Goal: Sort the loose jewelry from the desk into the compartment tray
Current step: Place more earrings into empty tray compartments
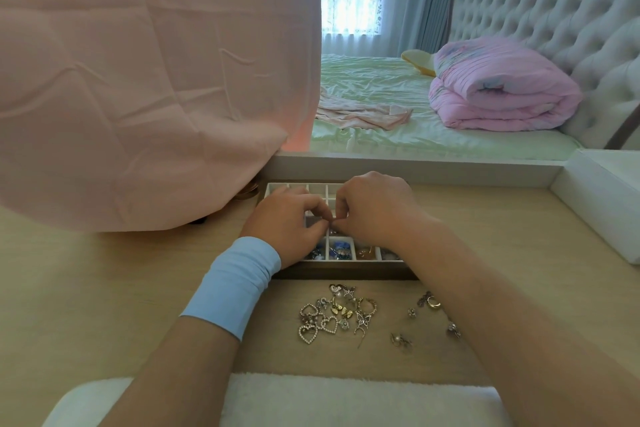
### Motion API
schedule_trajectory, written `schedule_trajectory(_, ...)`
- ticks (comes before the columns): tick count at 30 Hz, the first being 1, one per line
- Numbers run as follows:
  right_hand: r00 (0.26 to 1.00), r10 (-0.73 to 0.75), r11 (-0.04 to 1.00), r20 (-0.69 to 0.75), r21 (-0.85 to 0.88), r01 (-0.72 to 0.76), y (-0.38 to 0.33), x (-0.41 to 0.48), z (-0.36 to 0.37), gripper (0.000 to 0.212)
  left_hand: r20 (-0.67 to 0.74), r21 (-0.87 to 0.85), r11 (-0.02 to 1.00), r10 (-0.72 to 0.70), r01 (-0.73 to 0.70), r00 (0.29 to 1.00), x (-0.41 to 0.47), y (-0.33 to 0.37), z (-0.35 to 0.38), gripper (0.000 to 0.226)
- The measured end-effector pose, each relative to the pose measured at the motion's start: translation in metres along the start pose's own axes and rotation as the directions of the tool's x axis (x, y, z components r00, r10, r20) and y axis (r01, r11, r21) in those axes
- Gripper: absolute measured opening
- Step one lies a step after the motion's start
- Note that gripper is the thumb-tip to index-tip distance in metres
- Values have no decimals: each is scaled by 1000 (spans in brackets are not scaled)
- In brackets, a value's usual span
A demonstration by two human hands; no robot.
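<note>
We find both hands over the middle of the compartment tray [346, 270]. The left hand [287, 229] and right hand [374, 208] have curled fingers, their tips meeting to pinch a small piece [333, 225] whose kind we cannot tell. Loose jewelry [337, 314] lies on the counter [502, 225], just in front of the tray. Near-row compartments hold sorted items.
</note>
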State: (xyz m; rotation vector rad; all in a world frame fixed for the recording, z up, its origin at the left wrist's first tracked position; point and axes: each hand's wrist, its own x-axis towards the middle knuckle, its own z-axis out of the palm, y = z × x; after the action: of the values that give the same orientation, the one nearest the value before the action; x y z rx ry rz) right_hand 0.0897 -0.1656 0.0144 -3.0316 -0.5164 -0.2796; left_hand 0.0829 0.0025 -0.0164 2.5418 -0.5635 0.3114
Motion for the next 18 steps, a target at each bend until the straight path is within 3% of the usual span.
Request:
schedule_trajectory(10,997,-16,970,75,241,-2,15,-20,-32,8,16,50,998,35,-36,999,0,5,-3,8)
schedule_trajectory(18,917,-188,948,353,311,74,19,-91,-51,9,-8,90,974,211,-210,977,-11,49,-7,6)
